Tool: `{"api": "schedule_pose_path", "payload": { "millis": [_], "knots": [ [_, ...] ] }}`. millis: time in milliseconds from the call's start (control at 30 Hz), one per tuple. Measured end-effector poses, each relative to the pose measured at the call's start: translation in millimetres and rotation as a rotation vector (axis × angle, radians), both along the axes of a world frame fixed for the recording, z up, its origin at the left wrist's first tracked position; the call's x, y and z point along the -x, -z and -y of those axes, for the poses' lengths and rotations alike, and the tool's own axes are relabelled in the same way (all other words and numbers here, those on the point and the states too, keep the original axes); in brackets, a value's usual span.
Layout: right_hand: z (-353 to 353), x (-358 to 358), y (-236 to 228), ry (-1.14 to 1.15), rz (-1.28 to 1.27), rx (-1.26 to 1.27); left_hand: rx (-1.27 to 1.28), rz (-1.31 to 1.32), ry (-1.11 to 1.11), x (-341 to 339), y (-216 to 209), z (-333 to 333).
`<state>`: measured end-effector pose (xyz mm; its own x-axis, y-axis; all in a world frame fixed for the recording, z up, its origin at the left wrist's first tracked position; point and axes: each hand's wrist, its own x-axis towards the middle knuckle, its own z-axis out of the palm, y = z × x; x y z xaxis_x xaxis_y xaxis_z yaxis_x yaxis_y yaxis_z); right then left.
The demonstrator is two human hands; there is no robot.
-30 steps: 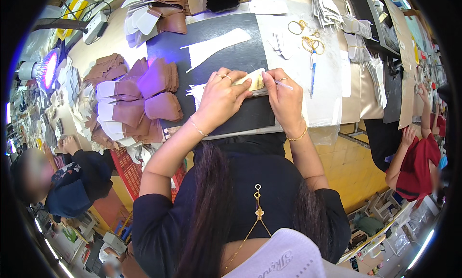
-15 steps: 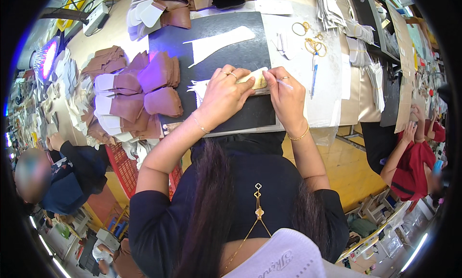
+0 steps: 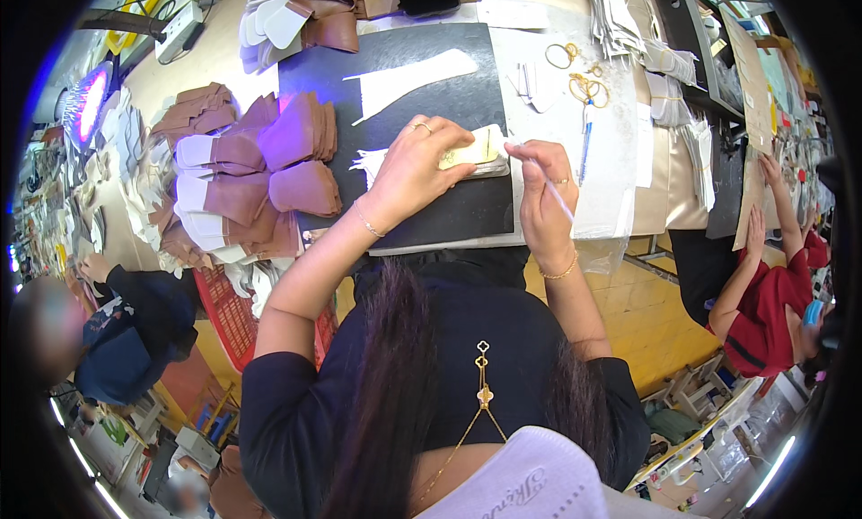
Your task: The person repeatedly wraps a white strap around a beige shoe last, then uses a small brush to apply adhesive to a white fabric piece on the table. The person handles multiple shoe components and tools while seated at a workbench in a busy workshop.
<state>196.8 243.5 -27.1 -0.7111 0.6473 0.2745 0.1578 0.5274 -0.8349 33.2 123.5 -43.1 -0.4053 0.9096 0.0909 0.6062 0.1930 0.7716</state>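
Observation:
My left hand is closed on a pale yellow pattern piece, thumb along its near edge and fingers pressing its top. Under that piece lies a stack of white cut pieces, and their frayed-looking left end shows beyond my wrist. My right hand grips a thin whitish pen just right of the stack, its tip near the piece's right end. Both hands are over a black mat. Farther back on this mat, a single white cut piece lies flat.
Brown and white cut pieces are piled at left, with more behind. Gold-handled scissors, a blue pen and a small metal tool lie at right. A red basket stands below the table. Other people sit at both sides.
My right hand has drawn back to the right from the pattern piece, with the pen tilted differently. My left hand has shifted slightly, showing more of the yellow piece.

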Motion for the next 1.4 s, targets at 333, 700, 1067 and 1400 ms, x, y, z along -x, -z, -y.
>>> {"api": "schedule_pose_path", "payload": {
  "millis": [333, 700, 1067, 1400],
  "knots": [
    [18, -13, 37, -0.121, -0.156, -0.281, -0.057, 0.182, -0.170, 21, -22, -2],
    [15, -14, 38, -0.123, -0.063, -0.372, -0.375, -0.388, -0.299, 83, -98, -9],
    [13, -13, 37, -0.118, -0.095, -0.322, 0.048, -0.372, -0.141, 75, -37, -41],
    [-17, -16, 30, 0.101, -0.257, -0.158, 0.076, 0.010, 0.018, 30, -62, -10]
  ]
}}
